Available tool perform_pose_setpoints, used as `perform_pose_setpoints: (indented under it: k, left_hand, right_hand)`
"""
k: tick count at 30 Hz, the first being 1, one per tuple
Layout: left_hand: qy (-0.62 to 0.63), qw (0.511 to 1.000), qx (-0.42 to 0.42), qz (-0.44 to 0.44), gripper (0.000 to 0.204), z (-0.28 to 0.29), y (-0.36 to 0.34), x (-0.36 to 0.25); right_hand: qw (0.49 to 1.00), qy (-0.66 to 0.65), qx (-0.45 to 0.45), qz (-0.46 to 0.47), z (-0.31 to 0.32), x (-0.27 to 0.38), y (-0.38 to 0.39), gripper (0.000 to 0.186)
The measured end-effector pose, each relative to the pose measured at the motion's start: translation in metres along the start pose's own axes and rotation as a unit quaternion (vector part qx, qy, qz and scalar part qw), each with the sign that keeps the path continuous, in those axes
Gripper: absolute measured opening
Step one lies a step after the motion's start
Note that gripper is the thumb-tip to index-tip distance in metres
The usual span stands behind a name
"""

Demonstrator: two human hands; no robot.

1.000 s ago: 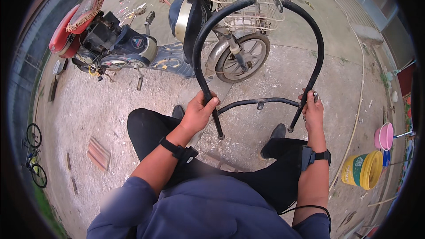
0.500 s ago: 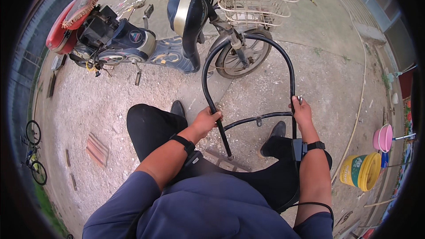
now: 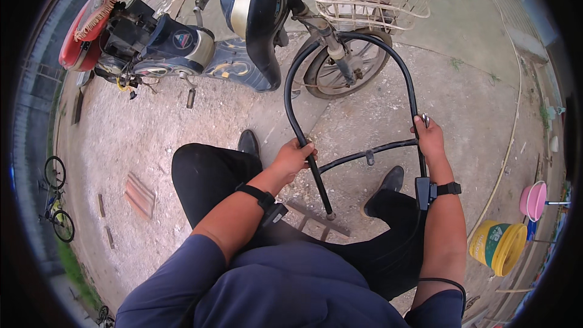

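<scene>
Head view: black tubular frame (image 3: pixel 289 103) is gripped at its two sides by left hand (image 3: pixel 293 159) and right hand (image 3: pixel 431 138), fingers closed round it, before the front wheel (image 3: pixel 328 79); contact cannot be told. Wheel might be knocked if frame is tipped forward.

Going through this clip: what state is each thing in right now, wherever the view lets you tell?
Left hand, closed around the frame's left side
Right hand, closed around its right side
Black tubular frame, held in both hands
Scooter, upright, no rider
Yellow bucket, standing; lid unclear
Pink bucket, standing
</scene>
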State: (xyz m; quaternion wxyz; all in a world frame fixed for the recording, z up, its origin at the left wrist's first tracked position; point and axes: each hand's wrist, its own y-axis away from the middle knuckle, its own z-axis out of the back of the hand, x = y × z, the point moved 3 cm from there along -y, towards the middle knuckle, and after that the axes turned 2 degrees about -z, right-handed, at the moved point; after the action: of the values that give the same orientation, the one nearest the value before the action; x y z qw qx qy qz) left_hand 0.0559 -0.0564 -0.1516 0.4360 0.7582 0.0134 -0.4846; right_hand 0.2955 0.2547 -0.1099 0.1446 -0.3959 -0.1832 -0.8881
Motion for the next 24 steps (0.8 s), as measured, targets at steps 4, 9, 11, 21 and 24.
perform_pose_setpoints:
  k: [4, 9, 11, 21, 24]
  left_hand:
    - [0.008, 1.0, 0.0, -0.013, 0.024, 0.002, -0.003, -0.002]
    - [0.016, 1.0, 0.0, -0.022, 0.029, 0.005, -0.008, -0.005]
    - [0.02, 0.999, -0.009, -0.027, 0.031, 0.008, -0.009, -0.004]
    - [0.016, 0.998, -0.044, -0.047, 0.035, 0.012, -0.002, -0.02]
    - [0.017, 0.997, -0.047, -0.051, 0.035, 0.012, -0.002, -0.02]
  right_hand:
    - [0.999, -0.03, 0.015, -0.008, -0.001, 0.011, -0.009, 0.035]
    - [0.998, -0.06, 0.013, -0.002, 0.001, 0.021, -0.012, 0.031]
    - [0.997, -0.062, 0.046, -0.017, 0.0, 0.022, -0.014, 0.03]
    - [0.979, -0.153, 0.112, -0.078, 0.008, 0.035, -0.005, 0.035]
    - [0.981, -0.147, 0.112, -0.065, 0.007, 0.032, -0.006, 0.036]
